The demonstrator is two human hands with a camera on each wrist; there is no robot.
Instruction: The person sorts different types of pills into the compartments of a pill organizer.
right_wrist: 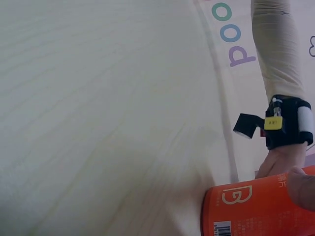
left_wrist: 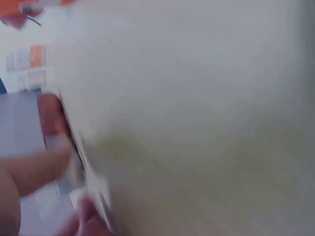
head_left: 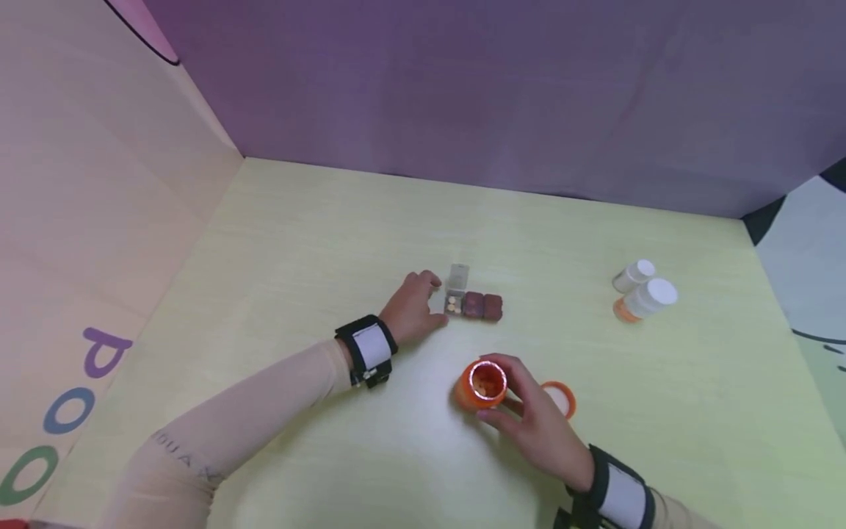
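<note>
A small pill organizer (head_left: 473, 305) lies mid-table; its left compartment has the clear lid (head_left: 458, 276) flipped back and pale tablets (head_left: 453, 303) inside. Two dark red compartments beside it have their lids down. My left hand (head_left: 411, 307) is at the organizer's left end, thumb and forefinger spread apart, the thumb by its near corner. Blur in the left wrist view hides whether they touch. Nearer me, my right hand (head_left: 538, 426) holds an uncapped orange pill bottle (head_left: 471, 395) between thumb and fingers. The bottle's printed side (right_wrist: 251, 209) shows in the right wrist view.
An orange-rimmed white cap (head_left: 559, 399) lies just beyond the right hand, partly hidden by it. Two white-capped bottles, a small one (head_left: 633, 275) and a larger one (head_left: 645, 301), stand at the right. A purple panel (head_left: 463, 95) closes off the table's back.
</note>
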